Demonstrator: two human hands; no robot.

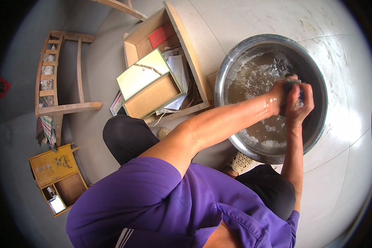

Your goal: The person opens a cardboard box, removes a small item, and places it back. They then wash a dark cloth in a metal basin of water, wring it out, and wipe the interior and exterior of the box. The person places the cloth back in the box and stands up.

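A large round metal basin [220,83] stands on the floor in front of me. It holds cloudy brown water [246,88] with patches of white suds. Over the basin's right side, both my hands clasp a dark, wet, bunched thing, apparently a cloth [287,90]. My left hand [277,96] reaches across the water and grips it from the left. Wet and curled, my right hand [300,104] presses on it from the right, with a little foam between the fingers. The fingers hide much of the dark bundle.
Left of the basin sits an open wooden drawer [190,52] with papers, a red booklet [161,35] and a box with a mirror-like lid [144,69]. Farther left are a wooden rack [79,73] with cloths and an open yellow wooden box [51,166]. My knees flank the near side.
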